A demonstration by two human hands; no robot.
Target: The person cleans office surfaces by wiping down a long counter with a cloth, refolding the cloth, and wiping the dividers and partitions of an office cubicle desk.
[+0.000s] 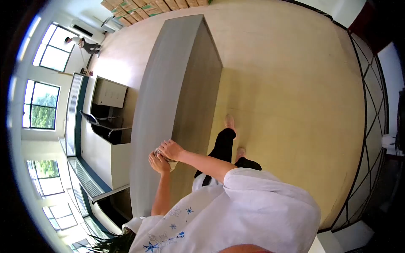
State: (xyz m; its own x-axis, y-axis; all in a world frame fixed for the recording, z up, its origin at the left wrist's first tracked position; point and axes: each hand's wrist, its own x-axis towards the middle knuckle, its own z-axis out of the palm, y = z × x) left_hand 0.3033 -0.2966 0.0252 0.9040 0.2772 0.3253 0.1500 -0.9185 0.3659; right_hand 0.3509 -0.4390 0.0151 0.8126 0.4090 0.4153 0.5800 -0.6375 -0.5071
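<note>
My left hand (pixel 159 162) and my right hand (pixel 171 150) are close together at the edge of a long grey counter (pixel 162 84). Between them is a small, roundish, pale object (pixel 173 165) with a patterned part, mostly hidden by my fingers. I cannot make out its kind. The fingers of both hands curl over it, the right hand from the far side and the left from the near side.
White desks (pixel 96 156) with blue-edged partitions and a dark chair (pixel 89 118) stand to the left. Cardboard boxes (pixel 152 8) are stacked at the far end. Another person (pixel 88 46) is by the windows. Tan floor (pixel 291 105) spreads to the right, where my feet show.
</note>
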